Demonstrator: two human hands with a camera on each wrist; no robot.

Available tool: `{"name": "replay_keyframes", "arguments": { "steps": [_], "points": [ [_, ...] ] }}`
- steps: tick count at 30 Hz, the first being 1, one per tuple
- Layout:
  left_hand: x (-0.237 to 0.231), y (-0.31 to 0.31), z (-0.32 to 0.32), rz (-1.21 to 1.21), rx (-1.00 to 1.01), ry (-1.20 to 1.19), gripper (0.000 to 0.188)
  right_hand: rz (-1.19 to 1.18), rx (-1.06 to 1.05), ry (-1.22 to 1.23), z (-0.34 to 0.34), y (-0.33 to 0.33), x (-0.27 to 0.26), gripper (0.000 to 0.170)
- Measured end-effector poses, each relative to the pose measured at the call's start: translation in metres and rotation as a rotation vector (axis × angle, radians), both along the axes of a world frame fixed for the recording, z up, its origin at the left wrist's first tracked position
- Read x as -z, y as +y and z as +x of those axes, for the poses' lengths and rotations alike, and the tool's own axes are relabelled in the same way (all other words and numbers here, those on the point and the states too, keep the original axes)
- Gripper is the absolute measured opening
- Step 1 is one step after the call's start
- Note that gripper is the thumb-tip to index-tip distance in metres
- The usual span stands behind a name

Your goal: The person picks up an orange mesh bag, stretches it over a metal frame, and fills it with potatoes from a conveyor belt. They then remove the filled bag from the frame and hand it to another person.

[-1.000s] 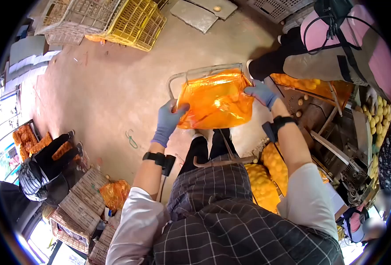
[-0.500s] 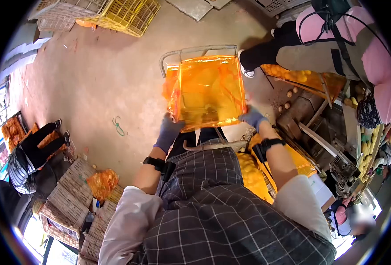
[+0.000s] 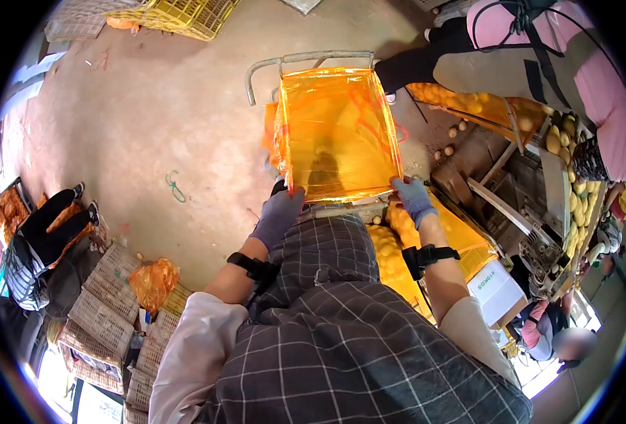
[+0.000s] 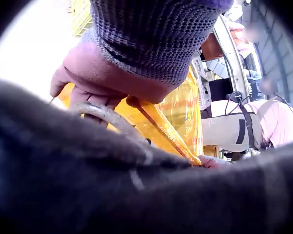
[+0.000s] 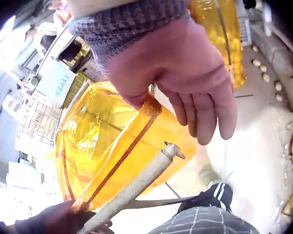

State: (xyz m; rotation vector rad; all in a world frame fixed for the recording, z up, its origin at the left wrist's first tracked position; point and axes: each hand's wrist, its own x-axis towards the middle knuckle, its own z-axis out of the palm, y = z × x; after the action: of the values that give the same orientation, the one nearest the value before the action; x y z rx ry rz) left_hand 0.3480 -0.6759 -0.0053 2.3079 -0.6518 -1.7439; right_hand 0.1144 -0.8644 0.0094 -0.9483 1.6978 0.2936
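An orange translucent bag (image 3: 337,152) is spread with its mouth wide, its far edge along the bent metal tube frame (image 3: 320,55). My gloved left hand (image 3: 282,213) grips the near left corner of the rim. At the near right corner, my gloved right hand (image 3: 414,200) pinches the rim. In the right wrist view the bag's edge (image 5: 129,151) runs taut from the thumb, while the other fingers of the right hand (image 5: 173,73) extend past it. A frame tube (image 5: 141,183) crosses close to that edge. The left wrist view shows the left hand (image 4: 107,78) partly hidden by dark cloth.
Filled yellow bags (image 3: 390,258) stand by my right leg. A person in pink (image 3: 613,152) works at the right beside a rack of potato-like produce (image 3: 581,205). Plastic crates (image 3: 101,314) lie lower left, a yellow crate (image 3: 185,18) at the top. Several round pieces lie on the floor.
The bag went from gathered and crumpled to stretched wide over the frame. Both hands drew its near edge toward my body and kept hold of it. The head view shifted.
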Motion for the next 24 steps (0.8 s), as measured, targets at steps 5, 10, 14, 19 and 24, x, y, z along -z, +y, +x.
{"name": "replay_keyframes", "arguments": {
  "steps": [5, 10, 14, 19, 24],
  "points": [
    [-0.023, 0.004, 0.003, -0.12, 0.253, -0.076, 0.042, 0.136, 0.219, -0.031, -0.001, 0.013, -0.002, 0.03],
    [0.017, 0.012, 0.002, -0.009, 0.191, -0.05, 0.044, 0.098, 0.313, -0.124, 0.002, 0.017, 0.011, 0.023],
    [0.014, -0.024, 0.016, -0.055, 0.234, -0.186, 0.036, -0.075, 0.364, -0.215, -0.008, 0.032, 0.057, 0.047],
    [0.012, 0.07, 0.072, -0.651, -0.453, 0.003, 0.026, 0.14, 0.919, -0.71, -0.024, 0.061, 0.003, 0.094],
    [0.093, 0.377, 0.146, -0.25, 0.555, -0.694, 0.022, 0.459, 0.745, -0.797, 0.005, 0.111, 0.002, 0.043]
  ]
}}
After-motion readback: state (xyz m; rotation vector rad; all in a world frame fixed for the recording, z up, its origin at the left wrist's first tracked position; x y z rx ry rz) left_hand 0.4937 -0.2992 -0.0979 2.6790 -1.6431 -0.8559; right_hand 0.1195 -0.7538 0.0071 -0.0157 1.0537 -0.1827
